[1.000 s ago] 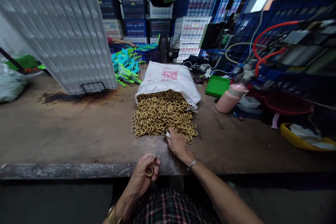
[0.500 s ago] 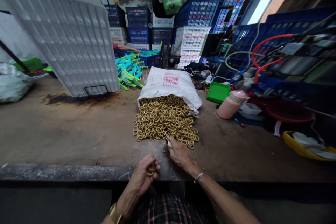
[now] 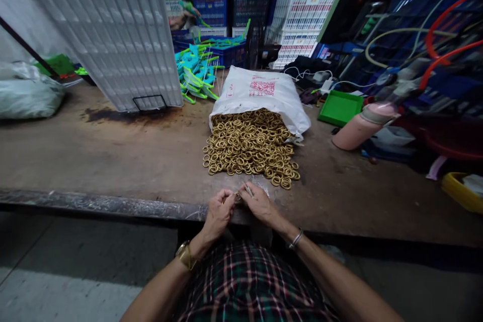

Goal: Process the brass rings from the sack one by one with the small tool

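Just over the table's front edge, my two hands meet fingertip to fingertip. A small gold-coloured ring sits between them, pinched by my left hand. My right hand is closed around a thin, pale metallic tool; its exact kind is too small to make out. Fingers of the right hand touch or nearly touch the ring. Directly beyond lies a heap of gold-coloured rings, spilling from the open mouth of a white woven sack with red print.
A ribbed, translucent panel leans at the left on a wire stand. Green and turquoise plastic pieces lie behind it, near another person's hand. A green tray and a pink bottle stand right of the sack.
My right hand has drawn back from the heap's edge to my left hand, and both now meet at a ring. The view has tilted down. The other person's hand has risen with a green piece.
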`<state>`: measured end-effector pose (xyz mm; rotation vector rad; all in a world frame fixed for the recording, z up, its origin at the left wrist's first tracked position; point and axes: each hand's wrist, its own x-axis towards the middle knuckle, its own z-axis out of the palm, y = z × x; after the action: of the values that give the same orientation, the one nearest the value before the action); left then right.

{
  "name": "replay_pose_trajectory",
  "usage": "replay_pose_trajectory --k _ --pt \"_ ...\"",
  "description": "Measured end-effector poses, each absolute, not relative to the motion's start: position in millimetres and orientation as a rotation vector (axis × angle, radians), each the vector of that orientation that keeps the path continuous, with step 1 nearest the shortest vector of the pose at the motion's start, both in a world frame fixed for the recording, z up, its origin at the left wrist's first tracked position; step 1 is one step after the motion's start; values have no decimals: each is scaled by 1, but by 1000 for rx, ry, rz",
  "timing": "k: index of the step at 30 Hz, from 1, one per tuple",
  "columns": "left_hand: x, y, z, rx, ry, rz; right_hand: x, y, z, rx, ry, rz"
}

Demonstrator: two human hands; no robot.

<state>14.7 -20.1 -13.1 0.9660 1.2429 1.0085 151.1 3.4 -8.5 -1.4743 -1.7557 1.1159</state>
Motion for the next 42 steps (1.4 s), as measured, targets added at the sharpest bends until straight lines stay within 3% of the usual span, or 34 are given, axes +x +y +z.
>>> replay_pose_trajectory --k 5,22,33,42 --pt "17 -21 -13 1168 1258 1087 152 3 -12 -1513 -1615 1383" --pt "7 -23 -9 820 1031 838 147 6 -3 -1465 -1591 1355" --pt "7 -25 -10 782 988 945 153 -2 -16 -1492 -2175 847" --pt "8 -25 -13 857 1072 944 153 -2 -14 -1566 -2402 686"
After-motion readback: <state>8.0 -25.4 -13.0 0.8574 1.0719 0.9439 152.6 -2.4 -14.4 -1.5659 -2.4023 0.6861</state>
